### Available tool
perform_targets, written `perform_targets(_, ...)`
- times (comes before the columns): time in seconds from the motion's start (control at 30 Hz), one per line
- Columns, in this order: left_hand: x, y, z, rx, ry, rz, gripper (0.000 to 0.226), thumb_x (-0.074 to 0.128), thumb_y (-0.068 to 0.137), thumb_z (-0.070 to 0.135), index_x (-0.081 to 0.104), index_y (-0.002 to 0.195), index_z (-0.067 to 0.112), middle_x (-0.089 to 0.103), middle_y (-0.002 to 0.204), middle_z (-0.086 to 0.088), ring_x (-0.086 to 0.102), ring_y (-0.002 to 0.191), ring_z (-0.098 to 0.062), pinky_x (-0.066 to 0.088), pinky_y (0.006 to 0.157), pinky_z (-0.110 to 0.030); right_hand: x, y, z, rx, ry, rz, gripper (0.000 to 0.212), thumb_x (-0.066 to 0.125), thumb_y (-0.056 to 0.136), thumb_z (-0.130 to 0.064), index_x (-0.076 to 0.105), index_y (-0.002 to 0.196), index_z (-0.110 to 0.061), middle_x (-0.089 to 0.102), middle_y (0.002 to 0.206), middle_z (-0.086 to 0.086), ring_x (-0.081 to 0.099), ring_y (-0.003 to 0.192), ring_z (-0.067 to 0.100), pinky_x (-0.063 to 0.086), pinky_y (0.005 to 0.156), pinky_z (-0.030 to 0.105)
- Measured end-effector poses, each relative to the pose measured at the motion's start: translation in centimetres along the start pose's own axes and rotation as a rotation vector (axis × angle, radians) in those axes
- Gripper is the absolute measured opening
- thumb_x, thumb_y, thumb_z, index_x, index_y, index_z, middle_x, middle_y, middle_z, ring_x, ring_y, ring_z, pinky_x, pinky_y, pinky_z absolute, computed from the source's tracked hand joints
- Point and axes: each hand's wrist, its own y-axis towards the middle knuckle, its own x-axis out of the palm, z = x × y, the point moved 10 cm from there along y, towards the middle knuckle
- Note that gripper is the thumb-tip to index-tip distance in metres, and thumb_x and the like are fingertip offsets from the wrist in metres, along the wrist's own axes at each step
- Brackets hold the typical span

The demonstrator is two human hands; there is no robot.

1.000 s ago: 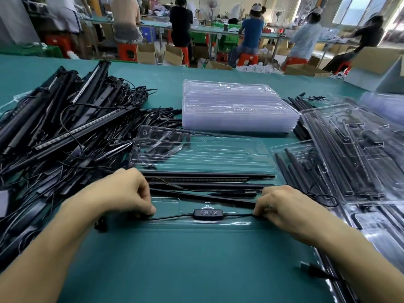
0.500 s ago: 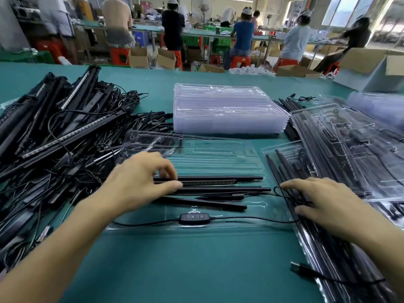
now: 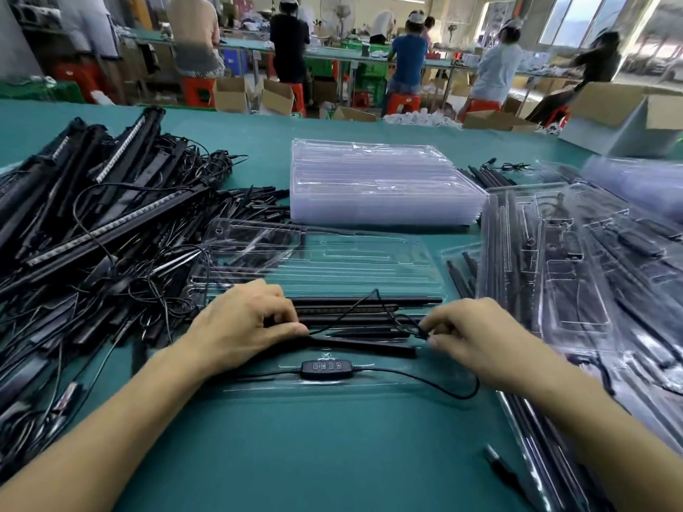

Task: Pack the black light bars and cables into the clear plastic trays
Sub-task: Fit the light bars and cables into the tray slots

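Right hand (image 3: 476,339) has come in, fingers pinching the cable (image 3: 354,306); left hand (image 3: 245,323) fingers grasp the light bars (image 3: 369,300).

Left hand (image 3: 247,323) curls palm-down; right hand (image 3: 476,338) pinches, both forearms extended.

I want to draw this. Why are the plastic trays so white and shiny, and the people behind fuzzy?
Head view: the windows are washed out, and light glints white off the tray stack; head view, far back: the workers are small and softly blurred; head view, bottom: the wide lens stretches the forearms.
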Motion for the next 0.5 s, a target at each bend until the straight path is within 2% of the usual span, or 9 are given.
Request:
perform_targets(0.1,0.0,-0.2,0.4,0.010,0.035,0.001,0.051,0.048,0.076,0.082,0.069,0.077,0.035,0.057,0.075,0.020,0.054,0.079,-0.003,0.048,0.068,-0.030,0.0,0.5,-0.9,-0.056,-0.113,-0.005,0.021,0.063,0.090,-0.028,0.067,0.110,-0.034,0.067,0.100,-0.011,0.059,0.100,0.012,0.046,0.087,0.030)
perform_targets(0.23,-0.2,-0.3,-0.1,-0.035,0.000,0.022,0.044,0.056,0.070,0.079,0.070,0.073,0.037,0.058,0.073,0.019,0.053,0.079,-0.004,0.047,0.067,-0.031,-0.3,0.2,0.7,-0.038,-0.194,-0.065,0.023,0.063,0.089,-0.031,0.064,0.112,-0.038,0.061,0.107,-0.013,0.056,0.107,0.011,0.044,0.089,0.029)
perform_targets(0.37,-0.3,-0.3,-0.3,-0.053,-0.005,0.022,0.044,0.057,0.067,0.080,0.071,0.073,0.038,0.058,0.073,0.018,0.053,0.082,-0.004,0.043,0.065,-0.025,-1.8,-0.7,2.7,-0.021,-0.324,-0.046,0.021,0.059,0.090,-0.041,0.060,0.110,-0.042,0.061,0.104,-0.018,0.059,0.103,0.007,0.045,0.087,0.030)
perform_targets(0.5,-0.3,-0.3,-0.3,-0.060,-0.010,0.017,0.044,0.056,0.066,0.080,0.071,0.072,0.038,0.058,0.073,0.017,0.053,0.082,-0.004,0.044,0.066,-0.026,-4.4,-1.8,6.6,0.113,-0.434,-0.032,0.010,0.059,0.087,-0.053,0.058,0.094,-0.045,0.066,0.096,-0.024,0.062,0.101,0.005,0.046,0.082,0.030)
